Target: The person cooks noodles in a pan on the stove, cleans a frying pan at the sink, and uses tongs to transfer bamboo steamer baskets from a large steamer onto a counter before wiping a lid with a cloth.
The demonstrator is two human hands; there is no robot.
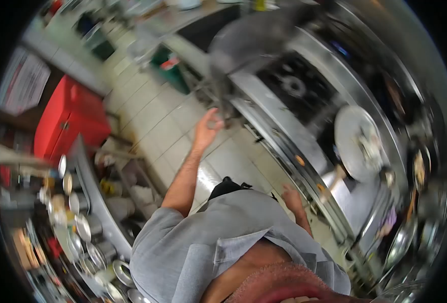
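My left hand (208,127) is stretched out over the tiled floor, its fingers apart and nothing in them. Lower down and nearer my body, my right hand (291,196) hangs beside the front edge of the steel stove counter (279,144); it is blurred, and its fingers are too smeared to read. On the counter to the right lies a large round pale plate (347,144) with whitish scraps (369,146) on it. A black burner grate (296,83) is set into the steel beyond the plate.
A co-worker in grey (249,43) leans over the stove's far end. A red cool box (74,118) stands at the left, above a steel counter (100,202) with several metal pots. Green bins (170,70) stand on the floor. Pans (420,164) line the right side.
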